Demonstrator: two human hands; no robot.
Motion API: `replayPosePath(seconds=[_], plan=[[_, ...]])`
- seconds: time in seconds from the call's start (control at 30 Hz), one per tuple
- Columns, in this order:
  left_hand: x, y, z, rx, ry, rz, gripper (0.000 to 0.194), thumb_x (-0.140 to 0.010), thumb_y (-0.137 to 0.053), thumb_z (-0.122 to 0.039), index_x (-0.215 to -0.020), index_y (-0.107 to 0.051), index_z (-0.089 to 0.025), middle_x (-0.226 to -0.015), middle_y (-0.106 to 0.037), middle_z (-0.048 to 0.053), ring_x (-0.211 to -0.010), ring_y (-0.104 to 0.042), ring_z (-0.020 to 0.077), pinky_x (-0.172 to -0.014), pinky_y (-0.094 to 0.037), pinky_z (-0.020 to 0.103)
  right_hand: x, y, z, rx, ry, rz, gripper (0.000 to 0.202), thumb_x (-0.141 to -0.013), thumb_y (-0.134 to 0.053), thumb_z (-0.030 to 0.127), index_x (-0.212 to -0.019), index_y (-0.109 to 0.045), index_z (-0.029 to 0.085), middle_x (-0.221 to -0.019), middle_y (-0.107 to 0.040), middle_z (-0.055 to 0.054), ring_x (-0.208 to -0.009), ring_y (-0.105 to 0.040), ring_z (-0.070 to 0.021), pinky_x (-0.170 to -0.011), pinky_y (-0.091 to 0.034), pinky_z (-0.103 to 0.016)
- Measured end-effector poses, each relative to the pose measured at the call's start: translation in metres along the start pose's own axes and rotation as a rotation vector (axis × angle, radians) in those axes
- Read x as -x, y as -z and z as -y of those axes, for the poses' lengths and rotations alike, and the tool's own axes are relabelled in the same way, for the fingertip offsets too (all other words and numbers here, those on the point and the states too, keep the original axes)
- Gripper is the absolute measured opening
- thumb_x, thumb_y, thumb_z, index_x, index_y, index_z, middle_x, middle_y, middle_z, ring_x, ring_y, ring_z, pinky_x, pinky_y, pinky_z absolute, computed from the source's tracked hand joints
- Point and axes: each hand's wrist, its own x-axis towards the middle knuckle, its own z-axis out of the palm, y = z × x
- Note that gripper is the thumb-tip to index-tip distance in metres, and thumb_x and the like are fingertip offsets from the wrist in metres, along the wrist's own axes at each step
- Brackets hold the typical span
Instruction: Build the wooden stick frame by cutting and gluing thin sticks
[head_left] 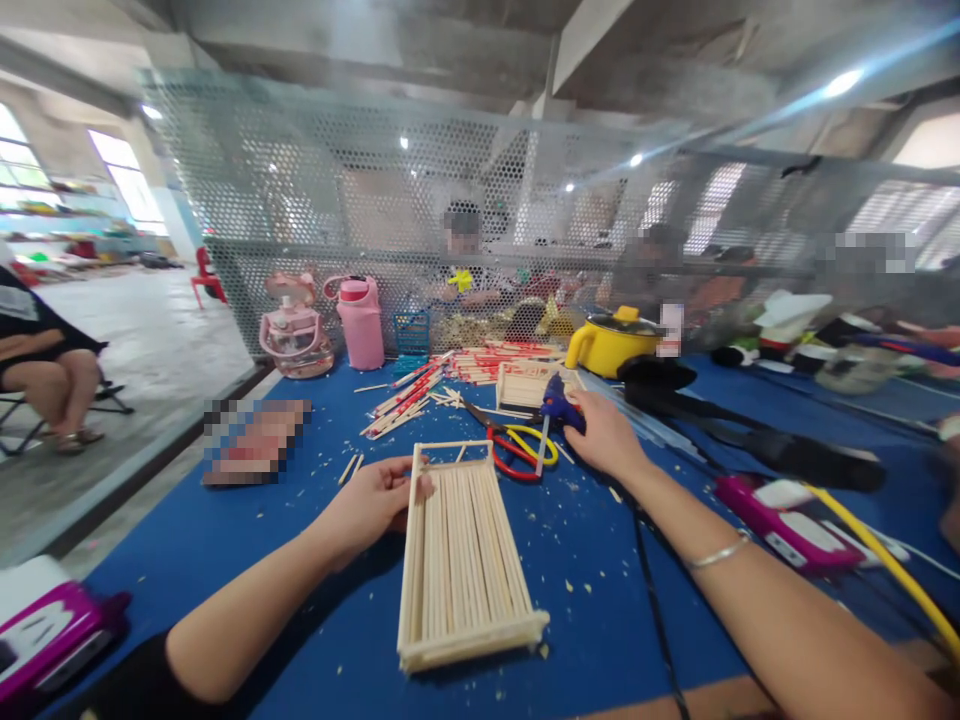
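My left hand (382, 495) grips the upper left side of a small frame made of pale wooden sticks (469, 550), its thumb over the edge. The frame has a row of sticks laid side by side, with raised rails around it. My right hand (604, 430) is closed around a blue glue gun (559, 402), from which a clear glue stick (543, 448) juts toward me. Just left of it lie scissors (517, 465) with red and yellow handles. Behind the glue gun stands a second stick-built piece (521, 388).
Loose sticks and red-and-white packets (409, 395) are heaped at the back. A pink bottle (361, 325), a clear pink jug (294, 335) and a yellow pot (611, 345) stand by the perforated screen (315, 190). A black cord (652, 590) crosses the blue table (600, 640). People sit beyond.
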Motion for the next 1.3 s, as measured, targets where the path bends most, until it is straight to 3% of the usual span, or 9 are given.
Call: replayPosePath(seconds=[0.13, 0.23, 0.33, 0.47, 0.6, 0.77, 1.0, 1.17, 1.3], plan=[[0.001, 0.003, -0.002, -0.049, -0.022, 0.013, 0.061, -0.066, -0.078, -0.039, -0.118, -0.058, -0.015, -0.061, -0.060, -0.006, -0.053, -0.055, 0.0089, -0.055, -0.047, 0.021, -0.004, 0.024, 0.020, -0.127, -0.038, -0.041, 0.039, -0.077, -0.052, 0.019, -0.115, -0.057, 0.009, -0.118, -0.060, -0.020, -0.110, -0.055, -0.0322, -0.096, -0.041, -0.047], [0.000, 0.004, 0.000, -0.126, -0.057, -0.071, 0.057, -0.066, -0.075, -0.039, -0.114, -0.058, -0.013, -0.057, -0.056, -0.007, -0.049, -0.052, 0.0090, -0.052, -0.046, 0.022, -0.007, 0.035, 0.048, -0.282, -0.024, 0.092, 0.019, -0.081, -0.052, 0.028, -0.092, -0.064, 0.018, -0.085, -0.069, -0.007, -0.075, -0.064, -0.0206, -0.072, -0.051, -0.034], [0.001, 0.004, 0.004, -0.244, -0.128, -0.223, 0.050, -0.069, -0.071, -0.039, -0.110, -0.059, -0.012, -0.060, -0.056, -0.005, -0.049, -0.051, 0.0100, -0.050, -0.045, 0.023, 0.004, 0.033, 0.079, -0.568, -0.061, 0.225, 0.017, -0.082, -0.051, 0.030, -0.086, -0.063, 0.018, -0.070, -0.065, -0.001, -0.059, -0.059, -0.0139, -0.058, -0.049, -0.027], [0.008, 0.000, 0.007, -0.438, -0.215, -0.367, 0.044, -0.076, -0.063, -0.041, -0.111, -0.060, -0.014, -0.076, -0.064, 0.002, -0.061, -0.057, 0.0147, -0.054, -0.047, 0.026, 0.034, 0.019, 0.106, -0.809, -0.173, 0.172, 0.015, -0.081, -0.056, 0.030, -0.089, -0.060, 0.017, -0.073, -0.063, -0.001, -0.061, -0.057, -0.0128, -0.057, -0.047, -0.025], [0.014, -0.006, 0.009, -0.611, -0.298, -0.353, 0.044, -0.080, -0.058, -0.040, -0.116, -0.062, -0.016, -0.084, -0.069, 0.006, -0.072, -0.062, 0.0187, -0.063, -0.049, 0.030, 0.049, 0.008, 0.112, -0.852, -0.137, 0.182, 0.016, -0.083, -0.058, 0.029, -0.094, -0.060, 0.018, -0.080, -0.062, -0.002, -0.068, -0.057, -0.0132, -0.061, -0.048, -0.025], [0.017, -0.010, 0.010, -0.655, -0.350, -0.405, 0.055, -0.083, -0.055, -0.036, -0.133, -0.048, -0.015, -0.093, -0.067, 0.008, -0.072, -0.062, 0.0169, -0.062, -0.050, 0.029, 0.048, 0.000, 0.110, -0.877, -0.104, 0.214, 0.023, -0.082, -0.060, 0.027, -0.103, -0.057, 0.019, -0.084, -0.059, -0.002, -0.070, -0.056, -0.0128, -0.063, -0.049, -0.025], [0.019, -0.010, 0.007, -0.833, -0.470, -0.391, 0.045, -0.086, -0.051, -0.031, -0.128, -0.055, -0.017, -0.097, -0.064, 0.008, -0.074, -0.061, 0.0158, -0.062, -0.051, 0.027, 0.055, 0.005, 0.112, -0.838, -0.088, 0.202, 0.024, -0.080, -0.062, 0.025, -0.102, -0.055, 0.020, -0.078, -0.056, 0.000, -0.063, -0.053, -0.0116, -0.058, -0.048, -0.025], [0.021, -0.009, 0.007, -0.884, -0.505, -0.388, 0.043, -0.086, -0.050, -0.030, -0.127, -0.056, -0.016, -0.098, -0.066, 0.008, -0.079, -0.061, 0.0171, -0.065, -0.051, 0.026, 0.054, 0.011, 0.114, -0.798, -0.064, 0.131, 0.015, -0.084, -0.056, 0.024, -0.097, -0.060, 0.019, -0.075, -0.060, -0.001, -0.065, -0.056, -0.0130, -0.058, -0.047, -0.024], [0.023, -0.009, 0.006, -0.904, -0.513, -0.375, 0.044, -0.086, -0.050, -0.029, -0.128, -0.056, -0.018, -0.098, -0.066, 0.007, -0.080, -0.061, 0.0174, -0.066, -0.051, 0.026, 0.054, 0.012, 0.114, -0.770, -0.065, 0.148, 0.014, -0.084, -0.055, 0.023, -0.094, -0.063, 0.019, -0.075, -0.064, -0.002, -0.066, -0.058, -0.0139, -0.060, -0.048, -0.025]])
